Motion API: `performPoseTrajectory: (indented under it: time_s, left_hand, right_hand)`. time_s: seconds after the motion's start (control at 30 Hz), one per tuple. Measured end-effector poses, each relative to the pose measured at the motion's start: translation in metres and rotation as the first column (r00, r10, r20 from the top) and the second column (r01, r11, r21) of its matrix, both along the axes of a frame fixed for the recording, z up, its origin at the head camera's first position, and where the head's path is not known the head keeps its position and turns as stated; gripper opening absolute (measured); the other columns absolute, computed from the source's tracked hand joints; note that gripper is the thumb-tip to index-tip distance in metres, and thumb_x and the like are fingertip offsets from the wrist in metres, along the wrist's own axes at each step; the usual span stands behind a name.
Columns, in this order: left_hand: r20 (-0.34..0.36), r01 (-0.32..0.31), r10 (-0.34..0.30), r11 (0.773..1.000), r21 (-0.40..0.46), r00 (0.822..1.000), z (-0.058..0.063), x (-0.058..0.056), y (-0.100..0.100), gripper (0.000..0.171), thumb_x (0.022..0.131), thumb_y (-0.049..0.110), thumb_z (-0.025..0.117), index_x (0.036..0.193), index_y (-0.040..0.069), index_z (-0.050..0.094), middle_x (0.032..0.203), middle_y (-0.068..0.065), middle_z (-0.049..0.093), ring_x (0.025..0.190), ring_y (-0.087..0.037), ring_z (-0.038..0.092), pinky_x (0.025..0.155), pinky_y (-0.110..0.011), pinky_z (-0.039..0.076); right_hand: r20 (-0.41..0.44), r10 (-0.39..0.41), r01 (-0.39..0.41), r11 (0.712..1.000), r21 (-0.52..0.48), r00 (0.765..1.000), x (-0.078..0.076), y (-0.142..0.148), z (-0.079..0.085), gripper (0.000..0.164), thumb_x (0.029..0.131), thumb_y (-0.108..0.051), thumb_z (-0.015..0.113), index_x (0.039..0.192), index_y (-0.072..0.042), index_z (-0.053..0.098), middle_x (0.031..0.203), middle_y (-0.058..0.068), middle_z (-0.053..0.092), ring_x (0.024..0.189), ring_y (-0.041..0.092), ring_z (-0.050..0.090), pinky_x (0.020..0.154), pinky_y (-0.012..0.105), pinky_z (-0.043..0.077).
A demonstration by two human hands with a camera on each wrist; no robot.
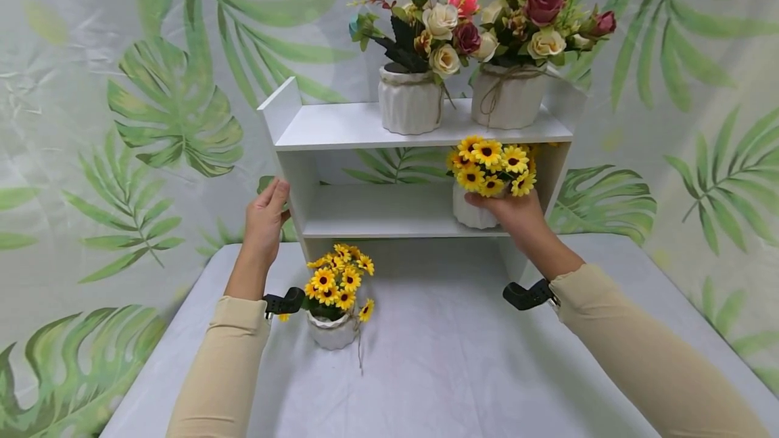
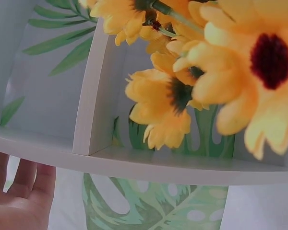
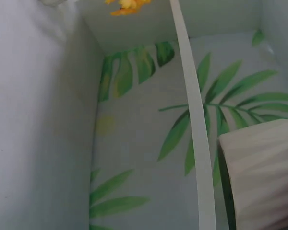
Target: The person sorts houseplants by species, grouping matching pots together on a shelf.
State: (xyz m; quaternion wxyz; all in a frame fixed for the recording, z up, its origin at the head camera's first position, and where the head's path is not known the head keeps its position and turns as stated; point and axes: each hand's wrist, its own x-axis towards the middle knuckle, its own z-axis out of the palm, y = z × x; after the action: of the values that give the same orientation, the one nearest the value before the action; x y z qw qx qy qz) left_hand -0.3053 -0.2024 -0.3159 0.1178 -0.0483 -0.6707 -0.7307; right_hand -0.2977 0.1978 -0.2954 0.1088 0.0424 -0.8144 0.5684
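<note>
A white shelf unit (image 1: 377, 211) stands at the back of the table. On its middle board, at the right end, sits a white pot of yellow sunflowers (image 1: 471, 211); my right hand (image 1: 517, 211) grips that pot from the right. The same pot (image 3: 261, 175) fills the right edge of the right wrist view, the fingers out of sight. My left hand (image 1: 263, 222) is raised beside the shelf's left side panel. In the left wrist view, its fingers (image 2: 24, 177) touch the panel's outer face. A second potted sunflower (image 1: 331, 330) stands on the table, right of my left wrist.
Two white pots of artificial roses, one mixed-coloured (image 1: 410, 103) and one with dark red and cream blooms (image 1: 508, 96), stand on the top board toward the right. A white cloth covers the table (image 1: 414, 370). Behind hangs a leaf-patterned backdrop (image 1: 176, 107).
</note>
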Motion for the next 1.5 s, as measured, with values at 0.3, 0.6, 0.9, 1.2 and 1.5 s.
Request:
performPoseTrajectory:
  time_s: [0.3, 0.6, 0.9, 1.2, 1.5]
  left_hand:
    - [0.015, -0.005, 0.004, 1.000, 0.014, 1.000, 0.001, 0.001, -0.001, 0.059, 0.103, 0.040, 0.049, 0.155, 0.016, 0.035, 0.164, 0.001, 0.031, 0.151, -0.016, 0.029, 0.124, -0.045, 0.026]
    - [-0.001, -0.009, 0.009, 1.000, 0.014, 1.000, 0.002, 0.001, 0.001, 0.056, 0.103, 0.039, 0.049, 0.153, 0.017, 0.039, 0.162, 0.000, 0.035, 0.148, -0.016, 0.033, 0.123, -0.046, 0.029]
    - [0.004, -0.001, 0.001, 1.000, 0.012, 1.000, 0.002, 0.001, 0.001, 0.057, 0.103, 0.040, 0.050, 0.154, 0.017, 0.038, 0.163, 0.001, 0.034, 0.149, -0.016, 0.032, 0.124, -0.045, 0.028]
    - [0.006, 0.003, -0.003, 1.000, 0.022, 1.000, 0.001, 0.002, 0.001, 0.057, 0.103, 0.039, 0.049, 0.154, 0.016, 0.037, 0.163, -0.001, 0.033, 0.150, -0.016, 0.031, 0.124, -0.046, 0.027]
    - [0.008, 0.010, -0.010, 1.000, -0.003, 1.000, 0.001, 0.001, 0.000, 0.059, 0.103, 0.041, 0.049, 0.155, 0.017, 0.035, 0.164, 0.000, 0.031, 0.151, -0.016, 0.029, 0.124, -0.046, 0.027]
  right_hand:
    - [0.068, -0.031, 0.032, 0.999, -0.021, 0.997, -0.011, -0.001, 0.000, 0.091, 0.082, -0.025, 0.081, 0.152, -0.013, 0.025, 0.155, 0.008, 0.032, 0.139, 0.025, 0.034, 0.121, 0.048, 0.028]
    - [0.119, -0.042, 0.048, 0.998, -0.047, 0.992, -0.019, 0.006, -0.009, 0.099, 0.085, -0.034, 0.076, 0.158, -0.012, 0.012, 0.164, 0.008, 0.020, 0.152, 0.025, 0.021, 0.126, 0.046, 0.019]
    - [0.049, -0.093, 0.086, 0.987, 0.139, 0.994, 0.014, 0.000, -0.017, 0.099, 0.092, -0.042, 0.068, 0.160, -0.009, 0.005, 0.167, 0.017, 0.013, 0.154, 0.036, 0.017, 0.123, 0.056, 0.022]
    - [-0.457, -0.186, 0.272, 0.954, 0.128, 0.870, 0.051, -0.008, -0.052, 0.050, 0.087, -0.007, 0.070, 0.132, 0.006, 0.053, 0.134, 0.024, 0.055, 0.130, 0.038, 0.045, 0.108, 0.050, 0.034]
    - [-0.488, 0.263, -0.041, 0.907, 0.420, 0.832, 0.071, -0.016, -0.102, 0.018, 0.083, 0.001, 0.073, 0.098, -0.009, 0.072, 0.097, 0.005, 0.073, 0.092, 0.023, 0.064, 0.078, 0.025, 0.051]
